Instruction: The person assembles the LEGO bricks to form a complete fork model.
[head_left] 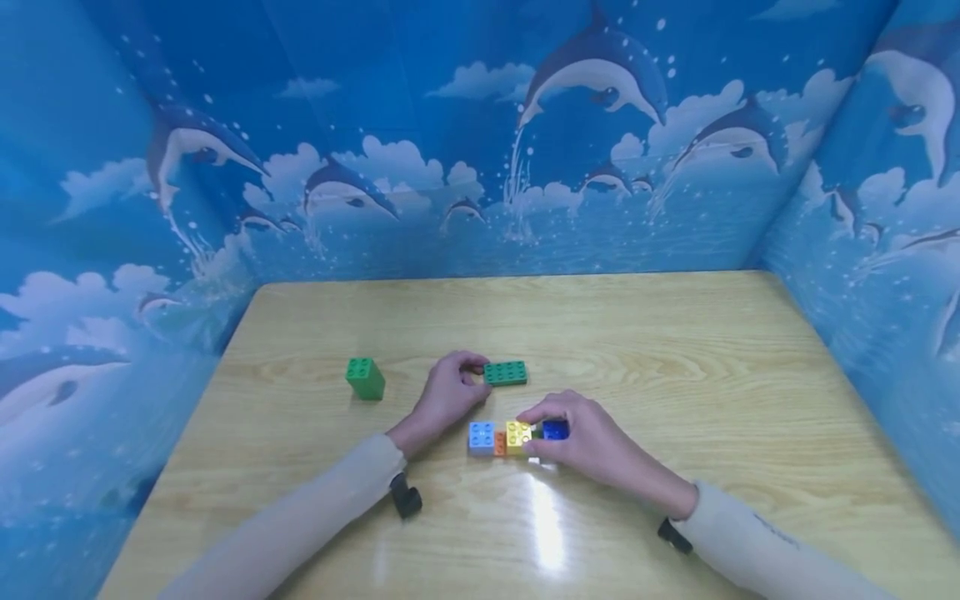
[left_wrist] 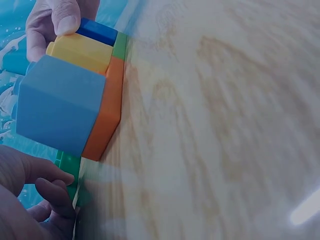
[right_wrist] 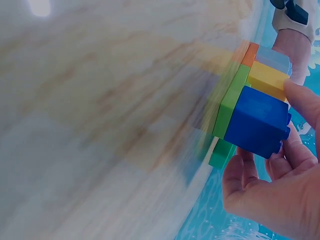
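Pinching one yellow plastic block [head_left: 516, 438], the right hand [head_left: 587, 435] — head view — works beside the left hand [head_left: 452, 388], which pinches one flat green plastic brick [head_left: 506, 373]; one tall green plastic block [head_left: 369, 385] stands leftward. Left wrist: one light-blue block [left_wrist: 60, 102] between both hands. Right wrist: one dark-blue block [right_wrist: 260, 120] beside the right hand.

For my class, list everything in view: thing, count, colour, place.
Table: 1, pale wood, centre
Backdrop: 1, blue dolphin print, behind, beside table
Orange brick: 1, orange, mid-table
Pale block: 1, light blue, on orange brick
Lime brick: 1, lime, beside orange brick
Navy block: 1, dark blue, on lime brick
Yellow block: 1, yellow, right of pale block
Flat brick: 1, green, beyond yellow block
Tall block: 1, green, table left
Sleeves: 2, pale grey, forearms
Wrist devices: 2, black, sleeve ends
Left hand: 1, bare, pinching flat brick
Right hand: 1, bare, gripping yellow block
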